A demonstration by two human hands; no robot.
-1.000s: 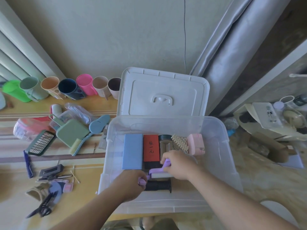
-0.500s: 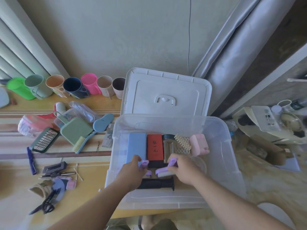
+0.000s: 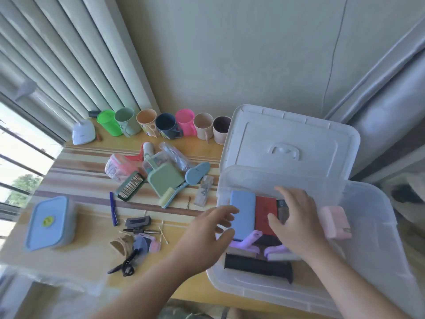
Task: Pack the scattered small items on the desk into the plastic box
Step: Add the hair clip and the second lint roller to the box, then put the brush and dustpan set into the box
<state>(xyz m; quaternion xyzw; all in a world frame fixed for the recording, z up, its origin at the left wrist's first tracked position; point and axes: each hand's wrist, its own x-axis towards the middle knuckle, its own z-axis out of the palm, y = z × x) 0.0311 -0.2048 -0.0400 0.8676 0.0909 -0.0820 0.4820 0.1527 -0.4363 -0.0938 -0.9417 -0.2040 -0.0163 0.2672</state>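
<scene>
The clear plastic box point(image 3: 377, 256) stands at the desk's right end, its white lid point(image 3: 289, 143) propped upright behind it. Inside lie a blue case point(image 3: 243, 212), a red box point(image 3: 264, 212), a pink case point(image 3: 334, 222), two purple brushes point(image 3: 247, 241) and a black handle point(image 3: 257, 267). My left hand point(image 3: 207, 236) hovers over the box's left rim, fingers spread and holding nothing. My right hand point(image 3: 296, 222) floats above the box's contents, fingers loose and empty. Scattered items stay on the desk: a green dustpan point(image 3: 164, 178), black scissors point(image 3: 125, 265), a blue pen point(image 3: 113, 209).
A row of coloured cups point(image 3: 165, 125) lines the wall at the back. A blue-lidded container point(image 3: 49, 223) sits at the desk's left, beside the window. A grater point(image 3: 131, 188), clips, cotton swabs and a pink bag point(image 3: 119, 166) crowd the desk's middle.
Both hands have let go of the purple brushes, which now lie in the box, and have lifted with fingers open. My view has swung left, showing more of the desk.
</scene>
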